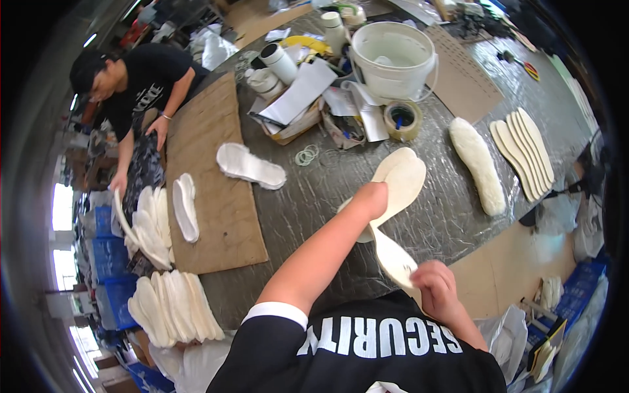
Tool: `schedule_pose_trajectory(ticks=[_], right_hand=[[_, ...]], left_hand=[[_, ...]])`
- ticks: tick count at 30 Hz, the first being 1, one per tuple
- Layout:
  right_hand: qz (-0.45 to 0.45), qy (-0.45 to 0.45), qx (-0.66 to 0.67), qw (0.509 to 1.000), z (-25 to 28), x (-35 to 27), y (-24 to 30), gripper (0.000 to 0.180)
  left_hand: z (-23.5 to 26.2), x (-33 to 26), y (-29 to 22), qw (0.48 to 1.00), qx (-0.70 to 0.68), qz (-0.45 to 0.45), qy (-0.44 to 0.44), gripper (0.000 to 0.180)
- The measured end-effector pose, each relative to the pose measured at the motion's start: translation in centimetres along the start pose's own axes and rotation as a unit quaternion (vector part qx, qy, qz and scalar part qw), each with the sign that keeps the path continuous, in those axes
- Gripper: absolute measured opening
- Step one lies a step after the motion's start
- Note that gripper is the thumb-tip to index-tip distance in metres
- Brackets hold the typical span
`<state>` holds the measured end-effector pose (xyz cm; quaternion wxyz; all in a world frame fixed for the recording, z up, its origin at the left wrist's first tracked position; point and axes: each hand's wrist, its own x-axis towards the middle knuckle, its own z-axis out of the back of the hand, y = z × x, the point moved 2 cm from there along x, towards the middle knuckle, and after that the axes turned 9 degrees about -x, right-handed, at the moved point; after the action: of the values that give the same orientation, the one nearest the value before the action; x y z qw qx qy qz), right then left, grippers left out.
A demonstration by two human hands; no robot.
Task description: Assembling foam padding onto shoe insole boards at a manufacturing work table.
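My right hand (436, 288) pinches the near end of a thin cream insole (393, 259), which stands up tilted and twisted off the table. My left hand (372, 200) is curled over the insole's other part, its fingers mostly hidden beneath it. Under and beyond that hand lie cream insoles (407, 173), overlapping, with their broad ends pointing away from me. How many overlap there I cannot tell. To the right lies a fluffy fleece insole (478, 167), and past it a fanned row of several flat cream insoles (524, 154).
A brown board (213, 252) lies at left, with white fleece insoles (250, 165) on and beside it. Stacked insoles (175, 308) sit at the near left edge. A white bucket (393, 72), tape roll (402, 120) and cluttered box stand behind. A co-worker (144, 92) handles insoles at left.
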<state>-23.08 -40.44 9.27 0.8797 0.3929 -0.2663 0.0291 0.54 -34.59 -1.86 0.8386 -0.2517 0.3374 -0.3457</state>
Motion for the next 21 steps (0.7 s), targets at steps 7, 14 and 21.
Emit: schedule_pose_trajectory(ticks=[7,14,21], right_hand=[[0.061,-0.087,0.102,0.989,4.3,1.9,4.3,0.02],[-0.221,-0.068,0.247,0.941,-2.7,1.9,2.9,0.015],[-0.56,-0.096,0.492,0.66,-14.2,-4.6,-6.0,0.011]], left_hand=[[-1.5,0.1,0.1,0.994,0.086,-0.068,-0.011,0.023],[-1.4,2.9,5.3,0.986,-0.039,-0.133,-0.093,0.016],[2.3,1.6,9.1,0.89,-0.242,-0.125,-0.366,0.013]])
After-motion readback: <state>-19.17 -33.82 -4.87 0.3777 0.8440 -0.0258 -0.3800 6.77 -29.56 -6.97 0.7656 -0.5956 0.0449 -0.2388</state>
